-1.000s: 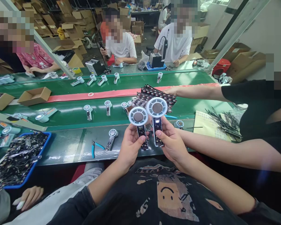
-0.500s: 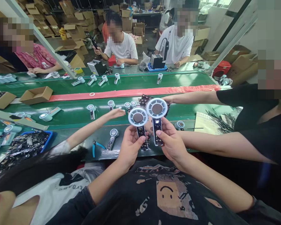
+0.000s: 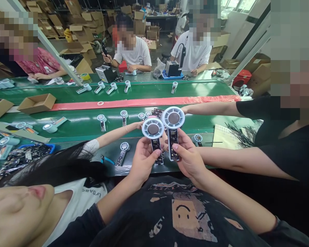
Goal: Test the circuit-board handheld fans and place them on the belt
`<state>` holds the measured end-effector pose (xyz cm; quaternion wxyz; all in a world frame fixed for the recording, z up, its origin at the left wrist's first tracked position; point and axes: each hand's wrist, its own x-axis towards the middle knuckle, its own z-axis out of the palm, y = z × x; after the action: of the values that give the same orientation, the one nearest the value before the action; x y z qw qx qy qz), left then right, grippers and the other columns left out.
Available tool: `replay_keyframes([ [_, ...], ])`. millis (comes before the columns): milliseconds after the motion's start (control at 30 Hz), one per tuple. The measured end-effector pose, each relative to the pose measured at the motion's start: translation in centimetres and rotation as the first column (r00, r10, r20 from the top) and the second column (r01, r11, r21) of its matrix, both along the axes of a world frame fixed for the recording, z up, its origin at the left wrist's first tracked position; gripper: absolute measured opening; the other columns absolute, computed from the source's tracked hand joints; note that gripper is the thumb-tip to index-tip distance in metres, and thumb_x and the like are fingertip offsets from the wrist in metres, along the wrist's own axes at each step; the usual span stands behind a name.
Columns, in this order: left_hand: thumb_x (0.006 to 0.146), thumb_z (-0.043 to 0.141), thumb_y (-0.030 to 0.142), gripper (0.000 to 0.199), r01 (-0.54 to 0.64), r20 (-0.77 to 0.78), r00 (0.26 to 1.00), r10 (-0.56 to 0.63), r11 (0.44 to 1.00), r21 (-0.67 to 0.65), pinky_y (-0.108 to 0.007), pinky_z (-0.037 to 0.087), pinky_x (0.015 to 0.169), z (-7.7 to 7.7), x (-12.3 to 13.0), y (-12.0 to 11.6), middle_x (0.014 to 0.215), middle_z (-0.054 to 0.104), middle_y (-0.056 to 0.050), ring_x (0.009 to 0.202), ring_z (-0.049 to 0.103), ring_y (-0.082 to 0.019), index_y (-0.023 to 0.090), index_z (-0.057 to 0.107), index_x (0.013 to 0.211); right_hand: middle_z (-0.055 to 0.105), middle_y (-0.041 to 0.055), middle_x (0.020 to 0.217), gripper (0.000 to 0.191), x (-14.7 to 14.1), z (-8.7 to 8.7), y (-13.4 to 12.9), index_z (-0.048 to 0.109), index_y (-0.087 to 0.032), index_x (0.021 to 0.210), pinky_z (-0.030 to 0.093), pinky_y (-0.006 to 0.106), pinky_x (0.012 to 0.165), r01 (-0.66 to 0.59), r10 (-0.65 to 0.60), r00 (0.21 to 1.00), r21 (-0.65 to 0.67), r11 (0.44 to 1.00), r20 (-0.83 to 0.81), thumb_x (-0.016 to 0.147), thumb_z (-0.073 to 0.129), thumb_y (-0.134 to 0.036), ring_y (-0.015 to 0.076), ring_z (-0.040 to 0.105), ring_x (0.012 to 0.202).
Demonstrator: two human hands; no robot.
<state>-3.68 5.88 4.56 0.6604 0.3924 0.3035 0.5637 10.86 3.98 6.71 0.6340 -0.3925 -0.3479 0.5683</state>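
Observation:
My left hand (image 3: 143, 159) is closed round the handle of a handheld fan (image 3: 152, 128), its round blue-white head up and the circuit board bare along the handle. Just beside it, my right hand (image 3: 189, 157) grips a second handheld fan (image 3: 173, 117) the same way, thumb on the board. The two heads almost touch, side by side above the bench edge. Behind them, dark circuit boards (image 3: 157, 112) are partly hidden. Another fan (image 3: 122, 153) lies on the bench to the left, and blue-handled pliers (image 3: 107, 159) lie beside it, partly covered by a co-worker's hair.
Several fans lie on the green conveyor belt (image 3: 74, 127). A co-worker's arm (image 3: 118, 132) reaches in from the left, another's arm (image 3: 229, 156) from the right. A cardboard tray (image 3: 37, 104) stands by the red strip (image 3: 134, 103). Black wires (image 3: 240, 135) lie at right.
The left co-worker has leaned in, and that arm reaches farther right, behind my left fan. The display on my right fan's board looks dimmer. Both my hands keep their grip.

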Motion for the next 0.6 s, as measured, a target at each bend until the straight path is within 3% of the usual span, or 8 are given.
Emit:
replay_keyframes([
  [167,0.073,0.082,0.028,0.050,-0.001,0.013,1.000,0.001,1.000,0.012,-0.034,0.056,0.092,0.2,0.2,0.4,0.114,0.066,-0.004,0.099,0.068,-0.017,0.025,0.054,0.114,0.058,0.0027,0.134,0.056,-0.1,-0.4,0.3,0.053,-0.034,0.129,0.043,0.047,0.111,0.005,-0.010,0.997,0.056,0.998,0.075,0.078,0.075,-0.031,0.0233,0.056,0.123],
  [267,0.071,0.083,0.026,0.053,-0.045,0.059,0.997,0.045,0.999,0.001,-0.035,0.055,0.094,0.4,0.6,0.4,0.118,0.065,-0.002,0.102,0.067,-0.017,0.027,0.052,0.113,0.052,0.0091,0.140,0.058,-0.4,-0.7,0.1,0.043,-0.028,0.138,0.048,0.047,0.106,-0.048,-0.006,0.943,0.154,0.987,0.333,0.085,0.065,-0.032,0.0251,0.057,0.121],
  [300,0.069,0.085,0.026,0.055,-0.066,0.072,0.995,0.066,0.998,0.000,-0.036,0.054,0.095,0.4,0.8,0.4,0.118,0.065,-0.002,0.103,0.066,-0.017,0.028,0.051,0.112,0.051,0.0115,0.140,0.059,-0.5,-0.8,0.0,0.040,-0.025,0.140,0.048,0.048,0.105,-0.066,-0.035,0.884,0.198,0.978,0.466,0.085,0.063,-0.031,0.0264,0.056,0.122],
  [367,0.066,0.086,0.030,0.054,-0.064,0.038,0.997,0.064,0.998,-0.010,-0.038,0.052,0.098,0.3,1.0,0.4,0.112,0.067,-0.003,0.102,0.066,-0.020,0.025,0.054,0.109,0.051,0.0151,0.135,0.063,-0.6,-0.8,-0.1,0.037,-0.020,0.140,0.047,0.050,0.104,-0.094,-0.161,0.693,0.310,0.946,0.703,0.082,0.062,-0.027,0.0294,0.054,0.122],
  [467,0.070,0.081,0.045,0.043,0.048,-0.157,0.986,-0.049,0.999,-0.007,-0.043,0.050,0.101,0.0,0.8,0.3,0.102,0.070,-0.008,0.099,0.066,-0.024,0.018,0.063,0.098,0.051,0.0168,0.126,0.066,-0.7,-0.4,0.1,0.036,-0.017,0.138,0.050,0.051,0.098,-0.125,-0.396,0.405,0.479,0.869,0.824,0.077,0.061,-0.022,0.0323,0.053,0.119],
  [533,0.075,0.075,0.050,0.040,0.140,-0.293,0.947,-0.129,0.990,0.016,-0.046,0.046,0.105,0.0,0.4,0.3,0.103,0.071,-0.010,0.102,0.065,-0.026,0.018,0.067,0.098,0.051,0.0166,0.124,0.063,-0.7,0.0,0.6,0.036,-0.017,0.138,0.053,0.050,0.093,-0.133,-0.513,0.310,0.571,0.810,0.801,0.079,0.058,-0.020,0.0320,0.053,0.116],
  [600,0.076,0.075,0.049,0.041,0.180,-0.399,0.905,-0.147,0.983,0.045,-0.047,0.044,0.108,0.2,-0.2,0.3,0.109,0.070,-0.009,0.109,0.062,-0.027,0.021,0.068,0.105,0.052,0.0161,0.123,0.059,-0.5,0.2,1.2,0.038,-0.018,0.138,0.053,0.048,0.091,-0.149,-0.587,0.293,0.643,0.752,0.755,0.081,0.056,-0.021,0.0311,0.055,0.113],
])
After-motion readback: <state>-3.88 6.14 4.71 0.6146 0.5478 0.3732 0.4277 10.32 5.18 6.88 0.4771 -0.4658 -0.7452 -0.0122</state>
